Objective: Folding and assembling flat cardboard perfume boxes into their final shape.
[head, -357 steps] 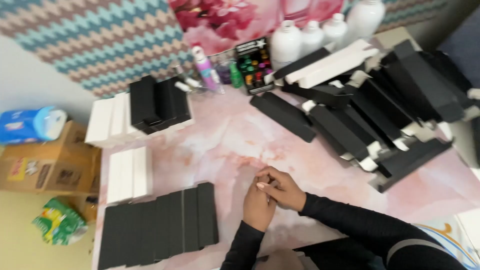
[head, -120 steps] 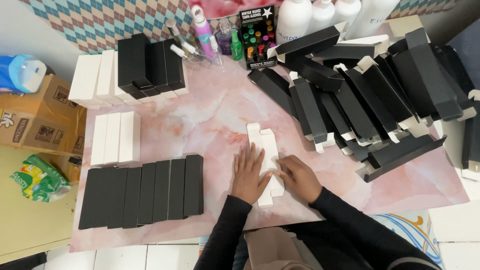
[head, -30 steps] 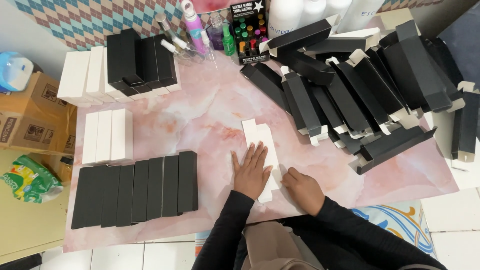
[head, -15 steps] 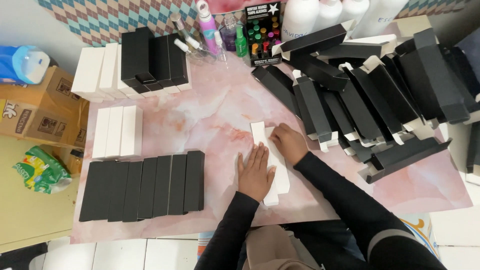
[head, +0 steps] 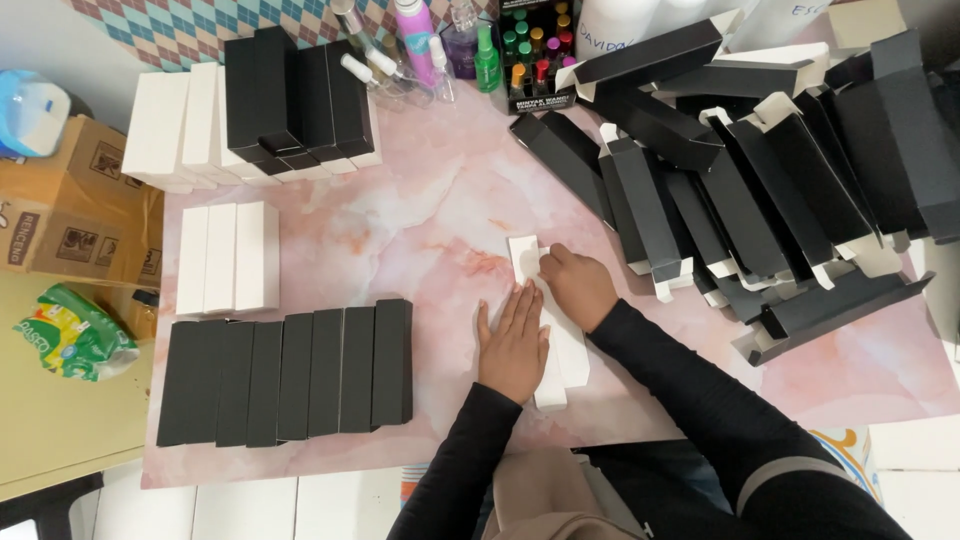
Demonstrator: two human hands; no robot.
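Under both hands, a flat white box (head: 560, 330) lies on the pink table (head: 420, 220), its length running away from the person. Left hand (head: 512, 345) presses flat, fingers together; right hand (head: 575, 285) pinches the far end, hiding the box's middle.

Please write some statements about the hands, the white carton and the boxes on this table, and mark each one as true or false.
1. The left hand lies flat on the white carton. True.
2. The right hand holds a black box. False: it presses near the far end of the white carton.
3. A row of black boxes lies to the left of the hands. True.
4. The white boxes lie on top of that black row. False: they lie beside it, farther from the person.
5. The loose heap of black cartons is on the right side of the table. True.
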